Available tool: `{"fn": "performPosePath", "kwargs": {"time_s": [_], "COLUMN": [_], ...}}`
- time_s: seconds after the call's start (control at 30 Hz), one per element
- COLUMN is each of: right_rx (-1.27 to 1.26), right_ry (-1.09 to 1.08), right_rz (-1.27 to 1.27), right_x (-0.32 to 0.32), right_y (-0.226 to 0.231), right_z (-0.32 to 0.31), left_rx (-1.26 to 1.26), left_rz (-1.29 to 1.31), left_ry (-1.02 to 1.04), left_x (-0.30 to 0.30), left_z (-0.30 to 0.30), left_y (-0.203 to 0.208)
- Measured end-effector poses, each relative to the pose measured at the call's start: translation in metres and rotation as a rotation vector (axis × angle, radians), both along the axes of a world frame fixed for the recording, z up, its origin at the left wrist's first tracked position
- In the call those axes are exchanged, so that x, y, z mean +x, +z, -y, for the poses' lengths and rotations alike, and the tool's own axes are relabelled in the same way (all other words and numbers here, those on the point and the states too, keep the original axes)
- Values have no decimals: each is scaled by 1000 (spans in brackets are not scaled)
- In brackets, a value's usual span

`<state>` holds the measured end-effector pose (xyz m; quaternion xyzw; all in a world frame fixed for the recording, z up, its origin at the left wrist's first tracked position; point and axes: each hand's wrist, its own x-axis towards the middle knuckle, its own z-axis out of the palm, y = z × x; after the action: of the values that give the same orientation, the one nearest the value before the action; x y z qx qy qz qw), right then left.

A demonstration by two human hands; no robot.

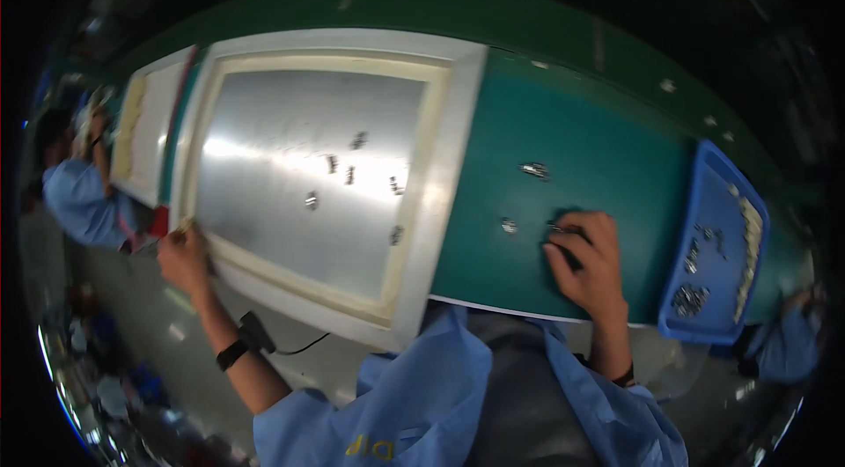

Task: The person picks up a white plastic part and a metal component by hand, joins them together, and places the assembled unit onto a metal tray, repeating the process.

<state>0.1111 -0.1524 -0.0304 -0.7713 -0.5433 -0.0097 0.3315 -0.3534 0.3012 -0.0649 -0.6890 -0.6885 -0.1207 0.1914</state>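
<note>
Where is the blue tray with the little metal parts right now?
In the head view the blue tray sits at the far right of the green belt, just right of the person's right hand.

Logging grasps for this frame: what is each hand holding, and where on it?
The left hand holds the panel at its near-left corner. The right hand rests on the green belt over small parts; any grip there cannot be told.
</note>
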Motion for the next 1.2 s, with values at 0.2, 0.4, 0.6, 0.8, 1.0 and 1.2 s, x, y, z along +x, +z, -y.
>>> {"fn": "performPosePath", "kwargs": {"time_s": [0.2, 0.4, 0.6, 0.8, 1.0, 1.2], "right_rx": [26, -58, -52, 183, 392, 463], "right_ry": [-16, -37, 16, 83, 154, 274], "right_rz": [45, -7, -144, -856, -960, -849], "right_x": [8, 7, 9, 5, 0, -3], "right_y": [-15, 0, -1, 9, 20, 48], "right_z": [0, 1, 6, 7, 4, 4], "left_rx": [-89, -26, 68, -261, -681, -1132], "left_rz": [29, 375, 408, 567, 680, 1140], "left_ry": [55, -129, -367, -977, -1420, -1422], "left_x": [-26, -12, 61, 165, 265, 291], "left_z": [-17, -6, 44, 133, 233, 274], "left_y": [12, -4, 27, 54, 87, 90]}}
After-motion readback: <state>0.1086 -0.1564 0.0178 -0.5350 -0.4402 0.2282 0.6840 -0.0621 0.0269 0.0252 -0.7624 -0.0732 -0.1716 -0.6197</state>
